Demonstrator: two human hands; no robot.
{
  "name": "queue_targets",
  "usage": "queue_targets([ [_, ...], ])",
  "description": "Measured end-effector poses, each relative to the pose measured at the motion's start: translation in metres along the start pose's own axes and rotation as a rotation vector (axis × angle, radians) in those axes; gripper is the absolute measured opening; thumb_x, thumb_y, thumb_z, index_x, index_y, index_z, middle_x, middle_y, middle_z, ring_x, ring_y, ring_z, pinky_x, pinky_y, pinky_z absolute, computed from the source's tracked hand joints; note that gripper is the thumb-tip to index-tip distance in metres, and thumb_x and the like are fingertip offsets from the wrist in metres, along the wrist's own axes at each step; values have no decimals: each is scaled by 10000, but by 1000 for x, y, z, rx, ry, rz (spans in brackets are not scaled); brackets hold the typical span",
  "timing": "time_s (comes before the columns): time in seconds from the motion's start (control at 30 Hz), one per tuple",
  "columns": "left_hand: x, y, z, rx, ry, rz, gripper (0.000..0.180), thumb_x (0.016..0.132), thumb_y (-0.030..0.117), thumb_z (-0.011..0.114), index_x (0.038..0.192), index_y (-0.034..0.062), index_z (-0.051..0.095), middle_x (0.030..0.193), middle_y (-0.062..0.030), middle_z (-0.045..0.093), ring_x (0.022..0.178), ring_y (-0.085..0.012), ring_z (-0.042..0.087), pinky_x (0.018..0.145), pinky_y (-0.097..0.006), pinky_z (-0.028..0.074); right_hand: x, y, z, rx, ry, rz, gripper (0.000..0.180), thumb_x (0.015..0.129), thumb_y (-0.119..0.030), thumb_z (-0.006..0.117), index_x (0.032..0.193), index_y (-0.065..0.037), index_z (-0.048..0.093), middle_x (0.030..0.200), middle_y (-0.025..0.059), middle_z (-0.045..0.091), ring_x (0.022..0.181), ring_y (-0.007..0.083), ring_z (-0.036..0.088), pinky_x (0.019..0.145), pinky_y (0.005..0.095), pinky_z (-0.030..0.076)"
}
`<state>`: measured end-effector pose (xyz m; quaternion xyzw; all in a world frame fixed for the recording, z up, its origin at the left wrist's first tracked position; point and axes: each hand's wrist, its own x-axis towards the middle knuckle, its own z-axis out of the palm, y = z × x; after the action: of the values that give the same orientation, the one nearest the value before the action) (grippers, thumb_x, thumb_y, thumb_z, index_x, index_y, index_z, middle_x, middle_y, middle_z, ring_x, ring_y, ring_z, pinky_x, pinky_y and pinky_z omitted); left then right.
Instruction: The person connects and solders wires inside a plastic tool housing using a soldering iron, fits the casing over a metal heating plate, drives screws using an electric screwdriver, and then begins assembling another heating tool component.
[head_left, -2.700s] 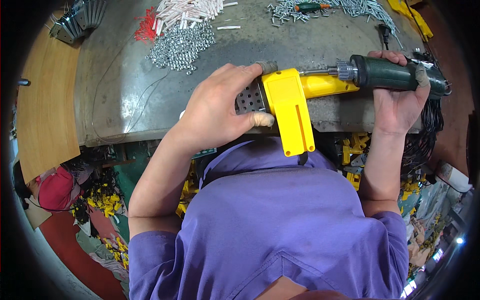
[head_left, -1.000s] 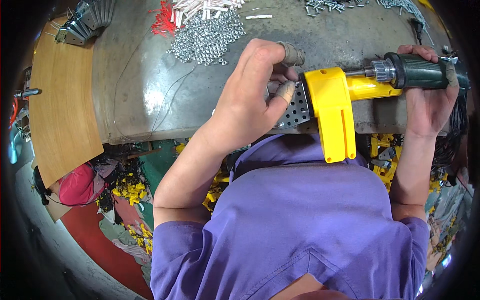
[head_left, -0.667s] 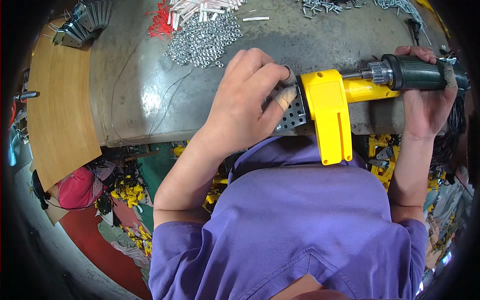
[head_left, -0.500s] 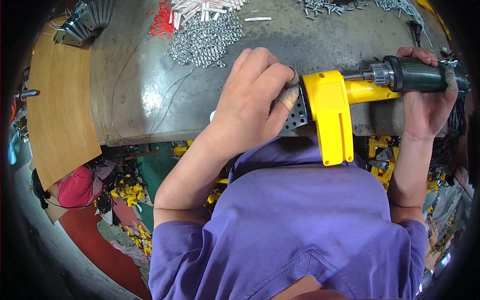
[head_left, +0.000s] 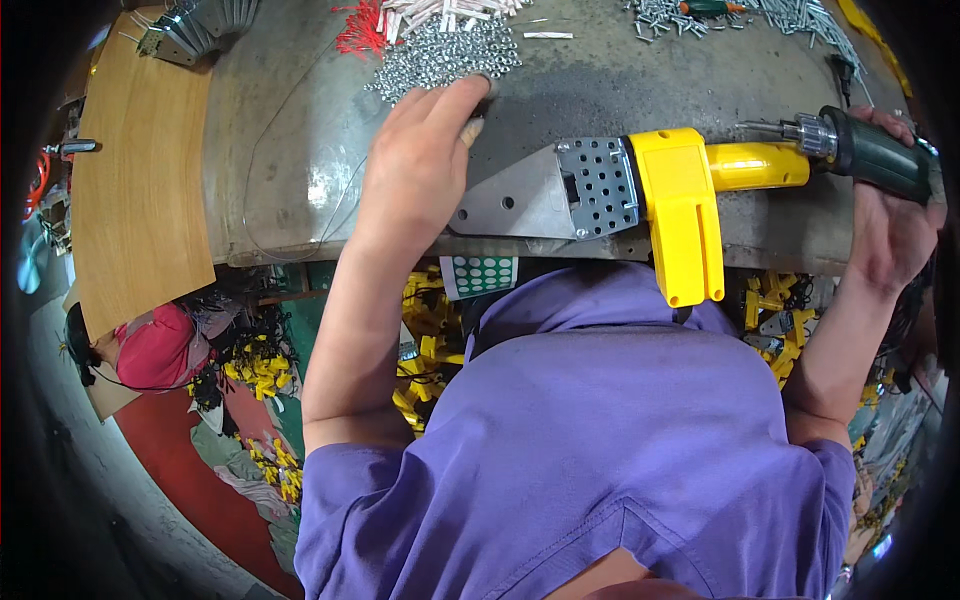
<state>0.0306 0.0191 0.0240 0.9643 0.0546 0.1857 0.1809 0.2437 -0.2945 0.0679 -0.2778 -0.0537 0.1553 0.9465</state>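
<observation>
I see left hand (head_left: 415,170) off yellow tool (head_left: 680,205) now, fingers loose at screw pile (head_left: 445,55); right hand (head_left: 890,215) grip wrapped round driver (head_left: 870,155).

Yellow-bodied tool (head_left: 680,200) with perforated metal plate (head_left: 560,195) lies flat on bench

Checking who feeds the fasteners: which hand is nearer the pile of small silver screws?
Left. The left hand has fingertips at the screw pile; the right hand grips the dark screwdriver far away.

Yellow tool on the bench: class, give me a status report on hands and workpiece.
Left hand reaching to screw pile. Right hand gripping dark driver at yellow tool. Metal plate uncovered, unobstructed.
</observation>
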Motion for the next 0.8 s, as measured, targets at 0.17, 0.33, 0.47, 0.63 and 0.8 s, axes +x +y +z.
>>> queue_targets([
  [0.17, 9, -2, -5, 66, -92, 45, 268, 786, -19, 586, 1043, 21, 520, 906, -164, 591, 882, -367, 563, 768, -424, 457, -17, -2, -12, 204, -116, 236, 365, 789, -82, 597, 1052, 75, 400, 998, 149, 438, 1029, 279, 458, 1125, 479, 216],
  [0.33, -7, 38, 14, -588, 92, 39, 294, 778, -65, 641, 1016, 26, 495, 913, -144, 580, 797, -235, 602, 681, -319, 511, -28, 14, -20, 326, -87, 285, 361, 782, -100, 625, 1017, 79, 416, 983, 136, 440, 1017, 274, 461, 1122, 466, 226],
  [0.47, -18, 58, 33, -709, -48, 90, 515, 713, -192, 608, 1101, 34, 357, 1036, -125, 461, 860, -160, 550, 768, -264, 494, -30, 18, -25, 333, -82, 286, 375, 772, -107, 628, 1017, 79, 414, 959, 129, 445, 1003, 265, 462, 1114, 458, 233],
  [0.63, -14, 63, 42, -725, -17, 119, 536, 689, -179, 611, 1116, 36, 368, 1021, -133, 470, 816, -190, 555, 696, -282, 492, -32, 19, -21, 366, -102, 294, 381, 760, -114, 633, 1011, 61, 406, 955, 118, 441, 999, 254, 463, 1120, 451, 214],
  [0.8, -12, 59, 46, -735, 28, 150, 538, 672, -151, 628, 1121, 39, 403, 980, -130, 487, 758, -212, 561, 621, -306, 480, -33, 22, -25, 364, -128, 271, 394, 745, -122, 645, 1004, 60, 412, 960, 115, 438, 998, 248, 469, 1124, 449, 198],
])
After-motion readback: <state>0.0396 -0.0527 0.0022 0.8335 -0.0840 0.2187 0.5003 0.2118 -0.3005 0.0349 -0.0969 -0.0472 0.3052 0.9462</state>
